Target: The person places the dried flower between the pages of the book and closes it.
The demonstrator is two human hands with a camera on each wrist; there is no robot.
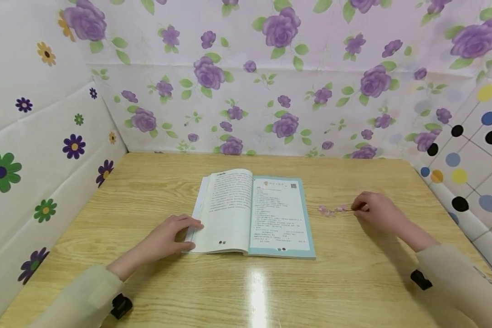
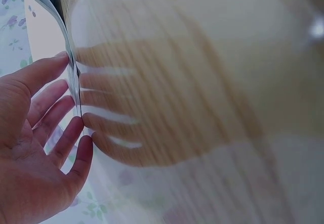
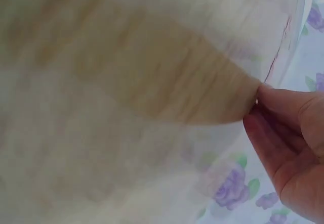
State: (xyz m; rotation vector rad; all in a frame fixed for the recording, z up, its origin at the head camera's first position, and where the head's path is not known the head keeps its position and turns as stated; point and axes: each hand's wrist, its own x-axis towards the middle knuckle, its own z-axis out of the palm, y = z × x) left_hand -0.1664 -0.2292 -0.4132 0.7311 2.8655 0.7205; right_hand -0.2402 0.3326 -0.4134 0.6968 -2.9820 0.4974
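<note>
An open book (image 1: 225,218) with printed pages lies on the wooden table; its right page has a light blue border. My left hand (image 1: 164,239) rests at the book's lower left edge, thumb and fingers spread. In the left wrist view, the fingers of that hand (image 2: 40,128) are fairly straight along the page edges. To the right of the book lies a thin sprig with small pink blossoms (image 1: 325,210). My right hand (image 1: 381,216) pinches the sprig's stem end between thumb and fingertips. The right wrist view shows the thin reddish stem (image 3: 278,57) running out from the pinch.
The wooden table (image 1: 156,182) meets a back wall (image 1: 246,109) covered in purple-rose cloth. A flower-patterned panel (image 1: 57,114) stands on the left, a dotted panel (image 1: 475,150) on the right. Glare shines on the tabletop in front of the book.
</note>
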